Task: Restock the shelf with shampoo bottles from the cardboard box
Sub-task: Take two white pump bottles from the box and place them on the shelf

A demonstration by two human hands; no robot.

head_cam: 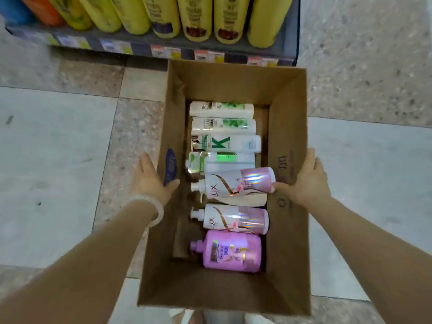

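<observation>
Cardboard box on tiled floor, open top, long axis running away from the person toward shelf. Left hand flat against outer left wall of box, thumb hooked over rim, fingers spread open, nothing held besides the wall. Pale bangle on left wrist. Right hand laid on right wall of box, fingers open across the cardboard, thumb tip reaching inward and touching the pink end of upper Lux bottle. Neither grip closed on a bottle.

Between the 2 grips, inside box: 8 bottles visible, lying on their sides in a single column. Upper Lux bottle tilted, riding on top of a cream bottle only partly seen beneath it. Just nearer the person than the grips: second Lux bottle, pump to the left, then pink pump bottle closest to the near wall. Just beyond the grips: clear green-labelled bottle, then white bottle with large green K, then 2 white bottles with green leaf print farthest in. Bare box bottom beyond those.

Well beyond the grips, at top of view: shelf edge with strip of price tags, row of yellow bottles standing on it, orange bottle and a blue one at far left. Label text on yellow bottles too blurred to read.
</observation>
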